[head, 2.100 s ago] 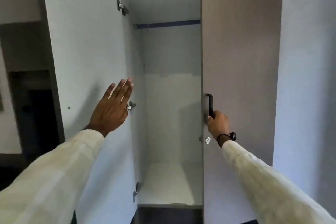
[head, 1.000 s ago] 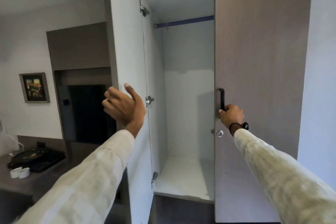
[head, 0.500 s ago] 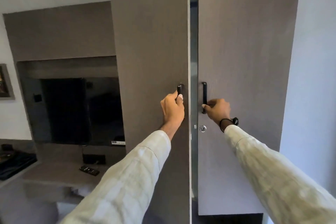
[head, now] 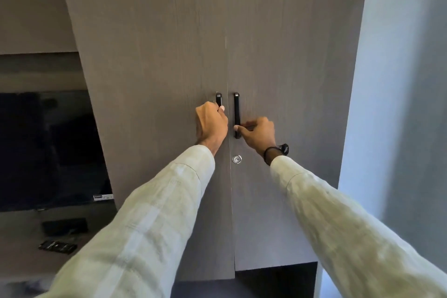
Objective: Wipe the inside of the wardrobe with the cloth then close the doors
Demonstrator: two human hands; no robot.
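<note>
The grey wood-grain wardrobe fills the middle of the view with both doors flush together, only a thin seam between them. My left hand is wrapped around the black handle of the left door. My right hand grips the lower part of the black handle on the right door. A round silver keyhole sits below the right handle. The wardrobe's inside is hidden. No cloth is in view.
A dark television screen hangs in the recess to the left, above a shelf with a black box and a remote control. A pale wall stands close on the right. A dark gap lies under the right door.
My left hand swung the left door round from wide open, took its handle, and pushed it shut against the right door. The gap seen half a second ago is gone.
</note>
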